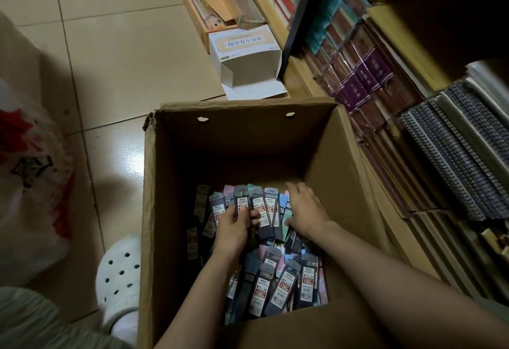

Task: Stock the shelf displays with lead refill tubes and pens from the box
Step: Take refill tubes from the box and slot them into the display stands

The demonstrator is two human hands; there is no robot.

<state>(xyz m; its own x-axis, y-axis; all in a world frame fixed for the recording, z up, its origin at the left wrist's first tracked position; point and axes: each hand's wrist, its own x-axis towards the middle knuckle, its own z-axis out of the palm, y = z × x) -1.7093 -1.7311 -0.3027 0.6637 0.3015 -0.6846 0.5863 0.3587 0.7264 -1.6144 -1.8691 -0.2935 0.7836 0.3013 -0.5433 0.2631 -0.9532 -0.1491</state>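
The left hand (pixel 234 224) gripped a fan of tubes (pixel 254 205) deep in the box (pixel 154 211); one could slide loose when lifted. The right hand (pixel 304 211), fingers straight, pressed on more tubes beside it. Shelves (pixel 385 117) stood beyond.

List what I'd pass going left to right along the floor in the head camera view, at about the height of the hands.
Plastic bag → white clog → cardboard box wall → left hand gripping lead refill tubes → right hand → spiral notebooks on the shelf.
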